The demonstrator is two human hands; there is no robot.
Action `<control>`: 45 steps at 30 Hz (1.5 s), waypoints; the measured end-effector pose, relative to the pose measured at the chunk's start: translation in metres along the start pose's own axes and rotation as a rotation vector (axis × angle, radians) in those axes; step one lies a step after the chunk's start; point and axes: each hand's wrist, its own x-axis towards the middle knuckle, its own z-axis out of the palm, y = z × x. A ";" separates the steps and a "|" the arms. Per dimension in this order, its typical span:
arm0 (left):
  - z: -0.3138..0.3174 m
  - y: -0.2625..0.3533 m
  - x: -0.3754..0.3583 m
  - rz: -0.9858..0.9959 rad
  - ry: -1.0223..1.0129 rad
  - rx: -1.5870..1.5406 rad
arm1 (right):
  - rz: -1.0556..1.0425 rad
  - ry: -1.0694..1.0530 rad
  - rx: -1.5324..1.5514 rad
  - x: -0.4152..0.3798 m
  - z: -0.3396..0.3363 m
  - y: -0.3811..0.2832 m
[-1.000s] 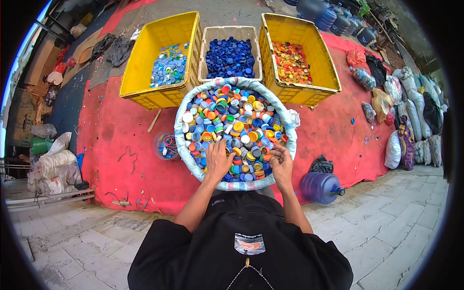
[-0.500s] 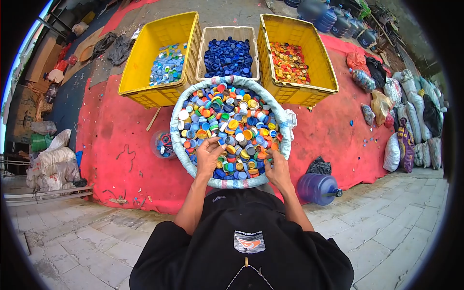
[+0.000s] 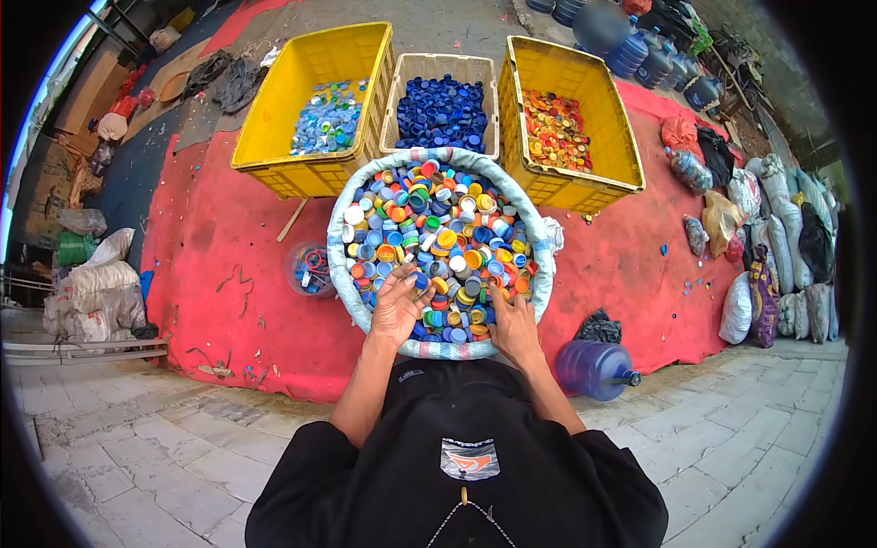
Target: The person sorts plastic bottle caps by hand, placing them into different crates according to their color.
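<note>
A round tub with a pale cloth rim stands right in front of me, full of mixed bottle caps in many colours. Over its near left part is my left hand, palm partly turned up, its fingers closed on a dark blue bottle cap. My right hand is at the near right part of the tub, fingers bent down among the caps. Whatever its fingertips pinch is hidden.
Behind the tub stand a yellow crate with light blue caps, a whitish crate with dark blue caps, and another yellow crate with red and orange caps. A water jug lies at right; filled sacks lie beyond.
My left hand has come slightly back and turned its palm up more, with the blue cap at its fingers. My right hand has shifted a little left. The view has tilted slightly.
</note>
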 end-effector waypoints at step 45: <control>0.057 -0.080 0.035 0.225 -0.228 1.606 | 0.602 0.404 2.100 -0.022 -0.022 0.032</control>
